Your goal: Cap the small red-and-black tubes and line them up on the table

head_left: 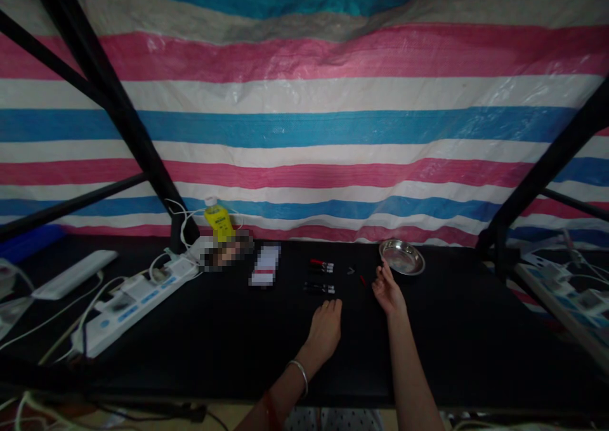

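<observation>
My left hand [326, 326], with a silver bangle at the wrist, rests low over the black table with its fingers curled in. Whatever they may hold is hidden. Just beyond it lie slim black pieces with silvery ends [320, 287]. A similar red piece [321, 263] lies farther back, beside a dark one. My right hand [390, 294] is raised palm inward, fingers apart and partly bent, with nothing visible in it. Its fingertips come near the rim of a shiny metal bowl [408, 265]. Left of that hand are a thin red piece [363, 281] and a tiny metallic piece [351, 270].
A phone [266, 266] lies left of the small pieces. Behind it stands a yellow bottle [219, 219]. A white power strip [133, 307] with plugs and cables runs along the left. Black frame posts [118, 123] flank the table; striped sheeting [333, 126] hangs behind.
</observation>
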Demonstrator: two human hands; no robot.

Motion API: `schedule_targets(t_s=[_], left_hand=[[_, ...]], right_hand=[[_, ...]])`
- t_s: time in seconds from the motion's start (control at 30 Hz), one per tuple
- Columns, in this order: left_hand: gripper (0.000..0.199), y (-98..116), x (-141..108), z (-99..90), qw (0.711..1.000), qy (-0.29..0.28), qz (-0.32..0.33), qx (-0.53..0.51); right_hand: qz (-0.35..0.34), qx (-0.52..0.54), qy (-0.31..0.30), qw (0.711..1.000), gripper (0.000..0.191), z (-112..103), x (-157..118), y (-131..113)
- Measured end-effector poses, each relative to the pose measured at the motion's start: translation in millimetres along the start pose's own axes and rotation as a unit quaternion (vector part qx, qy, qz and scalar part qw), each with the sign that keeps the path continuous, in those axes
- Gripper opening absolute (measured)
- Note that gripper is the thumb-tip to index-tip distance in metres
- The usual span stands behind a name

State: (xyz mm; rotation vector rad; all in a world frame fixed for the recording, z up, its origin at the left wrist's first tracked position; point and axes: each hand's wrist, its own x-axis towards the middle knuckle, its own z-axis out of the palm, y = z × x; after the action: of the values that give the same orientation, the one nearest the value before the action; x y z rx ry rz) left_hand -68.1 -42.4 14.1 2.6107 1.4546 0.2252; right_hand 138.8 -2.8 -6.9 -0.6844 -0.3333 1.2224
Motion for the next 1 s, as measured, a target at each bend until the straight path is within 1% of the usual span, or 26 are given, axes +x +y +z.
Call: schedule_targets(t_s=[0.13,0.2,0.27,0.4,0.43,0.5,0.57,0.67,0.73,0.87,1.0], left_hand=[[0.030,-3,0,2.4,0.999,0.003,0.010,-0.031],[0.029,-5,3,3.3,0.997,0.022,0.002,-0.071],[0.029,-7,8,5.1,0.990,0.069,-0.001,-0.123],[0.027,-13,22,11.7,0.959,0.190,0.028,-0.210],[0.027,-14,26,13.7,0.951,0.211,0.035,-0.222],[0.026,-15,32,17.2,0.941,0.235,0.049,-0.238],[0.026,-16,37,19.7,0.937,0.241,0.069,-0.245],[0.024,-16,39,21.0,0.935,0.235,0.090,-0.251],[0.020,-16,37,20.4,0.929,0.237,0.082,-0.272],[0.014,-16,34,18.3,0.905,0.261,0.035,-0.335],[0.015,-16,33,19.4,0.898,0.259,0.052,-0.352]], right_hand=[[0.023,0.002,-0.010,1.000,0.043,7,-3,0],[0.024,-0.010,-0.011,1.000,0.044,11,-4,1],[0.027,-0.028,-0.011,0.999,0.044,16,-5,5],[0.053,-0.077,-0.033,0.995,0.045,28,-8,22],[0.064,-0.091,-0.045,0.993,0.045,32,-9,27],[0.095,-0.124,-0.082,0.984,0.045,38,-13,35],[0.115,-0.150,-0.104,0.976,0.045,44,-16,41],[0.112,-0.173,-0.106,0.973,0.045,49,-20,43],[0.102,-0.181,-0.102,0.973,0.048,50,-21,42],[0.076,-0.180,-0.104,0.975,0.057,53,-23,43],[0.082,-0.183,-0.098,0.975,0.057,55,-25,45]])
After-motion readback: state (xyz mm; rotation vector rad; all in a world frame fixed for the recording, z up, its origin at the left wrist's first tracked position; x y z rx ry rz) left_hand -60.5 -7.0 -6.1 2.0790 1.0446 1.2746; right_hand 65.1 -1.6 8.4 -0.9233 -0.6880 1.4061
